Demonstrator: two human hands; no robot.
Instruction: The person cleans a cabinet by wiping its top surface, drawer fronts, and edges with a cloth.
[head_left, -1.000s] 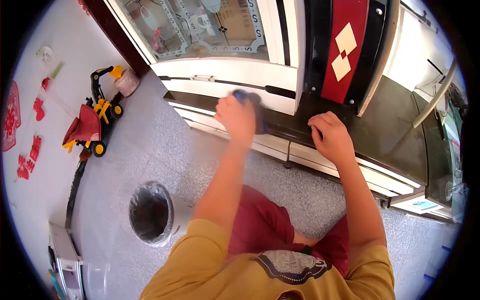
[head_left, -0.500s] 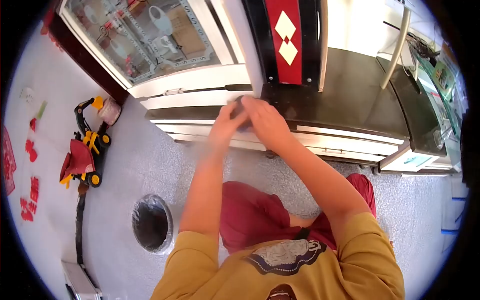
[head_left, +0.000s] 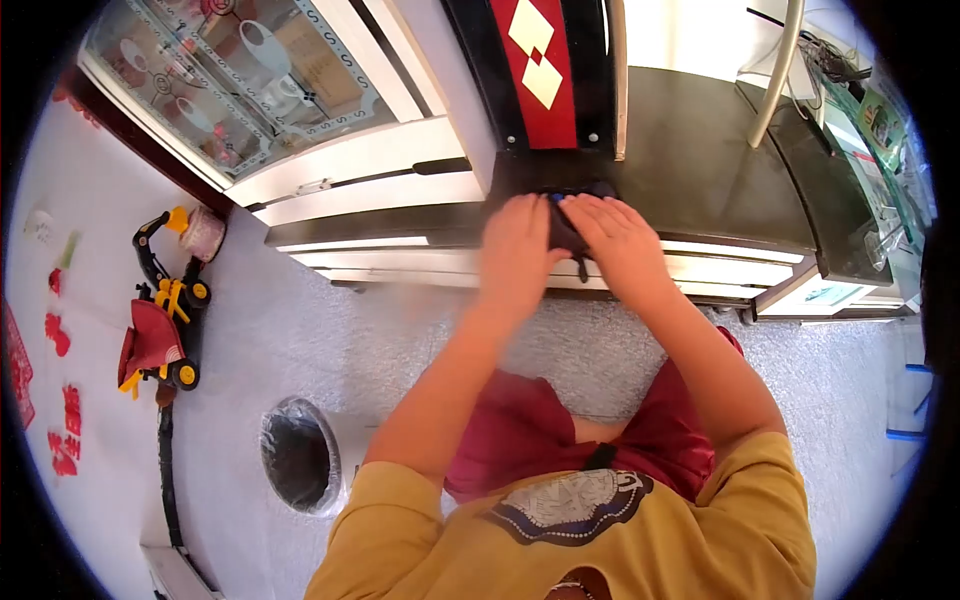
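Observation:
A small dark soft-looking item [head_left: 568, 232] with a bit of blue on top lies at the front edge of the dark countertop [head_left: 690, 190]. A short dark strap or end hangs from it over the edge. My left hand [head_left: 515, 250] grips its left side, fingers over the top and thumb on the near side. On its right side my right hand [head_left: 622, 245] holds it with fingers laid across. Both hands hide much of the item, and its exact kind is unclear.
Above the counter stands a black and red panel [head_left: 535, 70]. A glass-door cabinet [head_left: 240, 80] is at upper left. On the floor are a lined trash bin [head_left: 335, 455], a toy excavator [head_left: 165, 300] and a tub [head_left: 203, 235]. Glass panes [head_left: 870, 170] lean at right.
Both hands have moved right along the counter with the dark item and now rest lower on it, fingers more spread over its top. The view has shifted slightly.

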